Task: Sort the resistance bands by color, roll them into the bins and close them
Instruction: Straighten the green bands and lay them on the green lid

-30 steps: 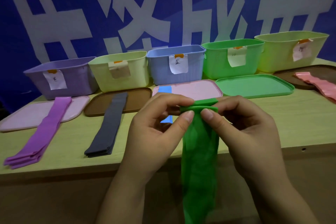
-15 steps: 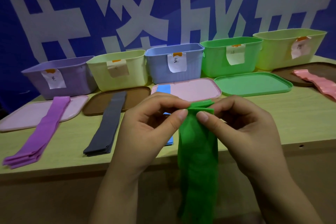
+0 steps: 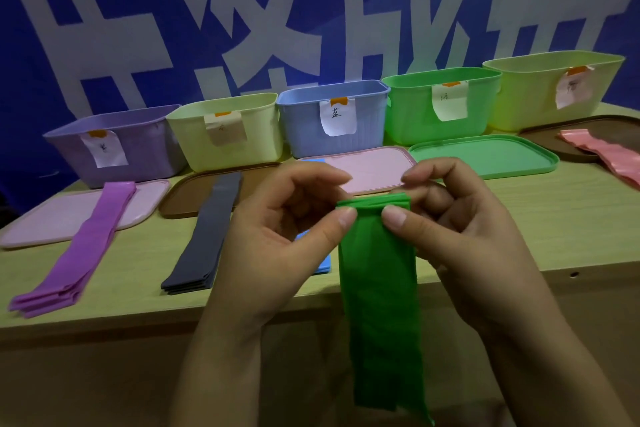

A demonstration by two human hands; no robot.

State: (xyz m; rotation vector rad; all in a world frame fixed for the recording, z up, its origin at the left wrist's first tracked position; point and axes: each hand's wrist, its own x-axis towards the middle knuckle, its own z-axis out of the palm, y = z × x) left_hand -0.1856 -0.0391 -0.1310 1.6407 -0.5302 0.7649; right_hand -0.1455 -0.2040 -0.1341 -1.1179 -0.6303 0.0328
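Note:
A green band (image 3: 379, 288) hangs down in front of the table edge, its top end folded over. My left hand (image 3: 277, 246) pinches the top left corner and my right hand (image 3: 457, 236) pinches the top right. A purple band (image 3: 86, 246) lies across the pink lid at left, and a dark grey band (image 3: 207, 236) lies over the brown lid. A blue band (image 3: 322, 262) shows partly behind my left hand. Pink bands (image 3: 602, 154) lie at far right. The green bin (image 3: 408, 118) stands open behind the green lid (image 3: 485, 158).
Five open labelled bins line the back: purple (image 3: 145, 152), pale yellow (image 3: 263, 135), blue (image 3: 304, 128), green, and yellow-green (image 3: 526, 97). Lids lie in front: a pink lid (image 3: 41, 222), a brown lid (image 3: 180, 201), a pink lid (image 3: 374, 166), a dark brown lid (image 3: 616, 125). A blue banner hangs behind.
Both hands have worked the top end of the green band, which now shows several flat folded layers. The band has risen a little, its lower end now showing in view.

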